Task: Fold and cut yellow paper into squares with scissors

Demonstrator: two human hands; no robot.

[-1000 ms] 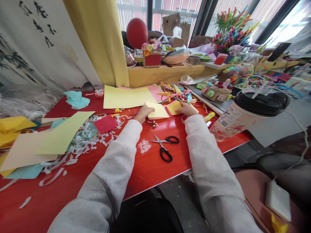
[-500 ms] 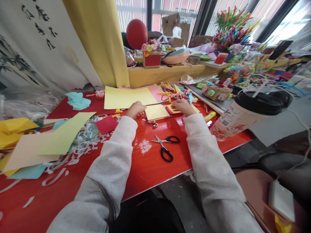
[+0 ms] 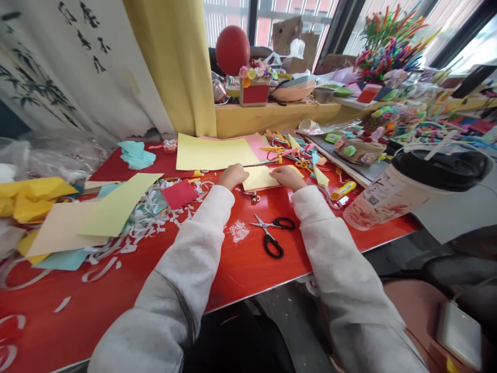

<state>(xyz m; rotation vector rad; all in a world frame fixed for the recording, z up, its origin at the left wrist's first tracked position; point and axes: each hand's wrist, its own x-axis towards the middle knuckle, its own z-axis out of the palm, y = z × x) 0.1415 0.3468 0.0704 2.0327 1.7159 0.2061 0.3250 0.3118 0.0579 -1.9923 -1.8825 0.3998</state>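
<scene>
A small stack of pale yellow paper (image 3: 258,178) lies on the red table between my hands. My left hand (image 3: 233,177) is closed at its left edge, fingers curled and partly hidden. At the right edge, my right hand (image 3: 288,177) pinches the paper between thumb and fingers. Small metal bells (image 3: 255,197) rest just in front of the stack. Closer to me lie scissors (image 3: 272,230) with black handles, blades apart, beside a little heap of white scraps (image 3: 238,231).
Large yellow paper (image 3: 215,153) lies behind my hands, near a pile of colourful scraps (image 3: 289,147). A lidded drink cup (image 3: 407,181) stands at the right, near a yellow marker-like tool (image 3: 344,190). Shredded white strips (image 3: 149,220) and coloured sheets (image 3: 120,204) spread over the left.
My right hand has moved left onto the right edge of the yellow paper, and my left hand has closed at its left edge. The whole view has shifted slightly left.
</scene>
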